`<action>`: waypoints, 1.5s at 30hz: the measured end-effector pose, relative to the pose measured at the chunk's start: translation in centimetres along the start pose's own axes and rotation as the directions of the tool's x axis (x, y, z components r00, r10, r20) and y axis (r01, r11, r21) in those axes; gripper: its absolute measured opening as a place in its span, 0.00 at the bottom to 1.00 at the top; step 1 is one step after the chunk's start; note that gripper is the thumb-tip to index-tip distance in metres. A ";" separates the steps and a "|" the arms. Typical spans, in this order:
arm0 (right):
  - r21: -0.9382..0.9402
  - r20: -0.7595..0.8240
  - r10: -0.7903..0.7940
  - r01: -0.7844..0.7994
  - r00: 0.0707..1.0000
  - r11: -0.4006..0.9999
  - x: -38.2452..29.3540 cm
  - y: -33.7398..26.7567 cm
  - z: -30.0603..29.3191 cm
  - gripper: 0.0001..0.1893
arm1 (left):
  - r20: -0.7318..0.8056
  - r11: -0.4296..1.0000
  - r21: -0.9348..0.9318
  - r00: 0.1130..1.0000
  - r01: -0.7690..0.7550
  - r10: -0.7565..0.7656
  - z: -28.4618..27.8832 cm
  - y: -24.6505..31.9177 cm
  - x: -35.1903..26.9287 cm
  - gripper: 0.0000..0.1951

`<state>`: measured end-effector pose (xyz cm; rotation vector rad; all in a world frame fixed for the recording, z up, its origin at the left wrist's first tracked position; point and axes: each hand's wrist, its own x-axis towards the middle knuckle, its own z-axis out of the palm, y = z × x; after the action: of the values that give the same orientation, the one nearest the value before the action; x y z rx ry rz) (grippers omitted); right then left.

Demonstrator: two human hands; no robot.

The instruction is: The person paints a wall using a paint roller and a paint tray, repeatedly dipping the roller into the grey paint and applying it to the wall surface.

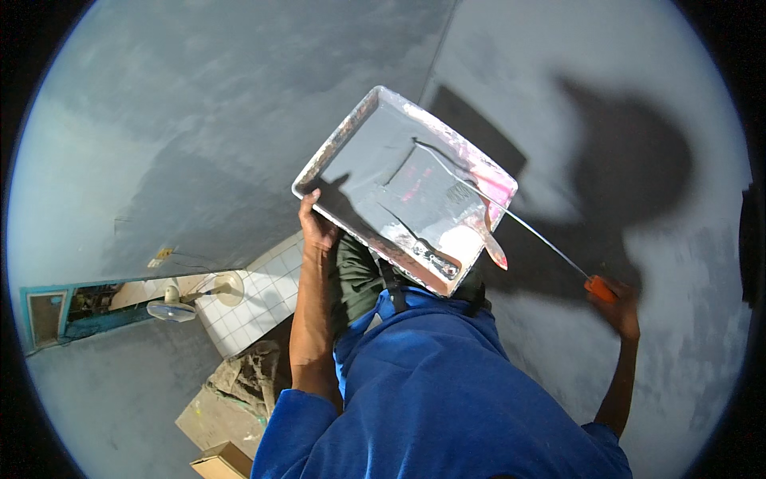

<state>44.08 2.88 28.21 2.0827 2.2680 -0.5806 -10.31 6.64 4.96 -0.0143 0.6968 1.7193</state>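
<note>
My left hand (317, 221) grips the near-left rim of a paint tray (383, 161), which holds grey paint and has white and pink smears on its walls. My right hand (619, 305) is closed around the orange handle (600, 289) of a paint roller. Its long metal rod (526, 224) reaches over the tray; the roller's cover blends with the grey paint and is hard to make out. A black-handled tool with a thin blade (437, 258) lies in the tray's near corner. A paintbrush (492, 242) rests across the right rim, its handle sticking out.
Grey-painted walls (670, 353) meet at a corner behind the tray. At the left are a standing fan (172, 310), a wall socket (160, 257), white floor tiles (257, 299) and a teal-framed opening (48, 317). A crumpled cloth (248, 377) and a cardboard box (222, 462) lie at the lower left.
</note>
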 end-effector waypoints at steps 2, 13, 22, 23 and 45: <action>0.036 -0.118 -0.065 0.069 0.991 0.997 -0.1 0.5 1.2 0.18 | 0.008 1.000 0.002 1.000 0.010 -0.010 0.3 -0.2 -0.1 0.17; -0.118 -0.074 -0.145 0.136 0.987 0.984 1.6 4.8 1.4 0.18 | 0.061 0.994 0.105 0.998 -0.032 0.026 1.0 1.2 0.6 0.22; -0.035 0.144 -0.028 0.033 0.989 0.999 2.0 1.6 3.6 0.16 | 0.022 0.994 0.104 0.999 -0.046 0.044 2.4 0.1 -2.4 0.25; 0.108 0.142 -0.081 0.066 0.987 0.992 1.9 1.4 3.9 0.16 | 0.018 0.989 0.145 1.000 -0.026 0.023 2.3 0.5 -2.4 0.27; 0.496 -0.734 0.024 0.511 0.679 0.702 35.0 -5.9 -3.6 0.16 | 0.039 0.989 0.125 0.996 0.080 -0.085 1.4 0.3 -1.1 0.26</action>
<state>35.22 37.24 24.28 2.6525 3.2294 -0.8424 -9.79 6.23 6.63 0.0795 0.7579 1.5905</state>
